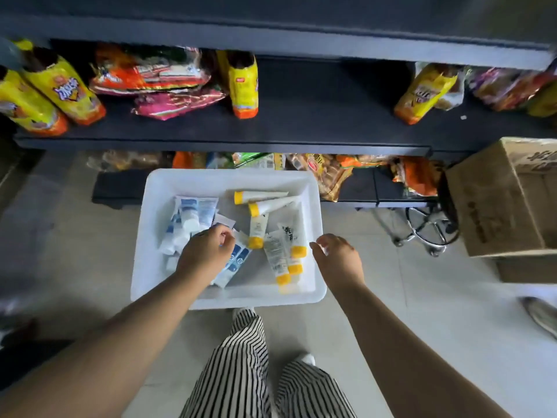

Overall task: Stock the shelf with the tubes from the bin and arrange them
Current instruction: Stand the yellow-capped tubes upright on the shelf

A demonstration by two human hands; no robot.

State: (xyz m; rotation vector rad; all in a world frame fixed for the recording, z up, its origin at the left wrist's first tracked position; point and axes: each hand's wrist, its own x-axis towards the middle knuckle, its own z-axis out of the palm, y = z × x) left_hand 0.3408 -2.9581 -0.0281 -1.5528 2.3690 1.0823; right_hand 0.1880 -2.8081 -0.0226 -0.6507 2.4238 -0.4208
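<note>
Dim, shadowed shelf (301, 110), bright white bin (229, 297), soft motion blur, wide-angle bending at edges.

A pale tiled floor (422, 312) runs under everything — glossy, catching soft light. To its right side stands an open cardboard box (500, 200), and just left of that box sits the chrome base of a stool (428, 227). Far left of the box the floor falls into shadow.

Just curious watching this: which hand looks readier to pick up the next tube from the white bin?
The left hand: it is already down among the blue-and-white tubes in the bin, fingers curling. The right hand hovers at the bin's right rim, holding nothing.
</note>
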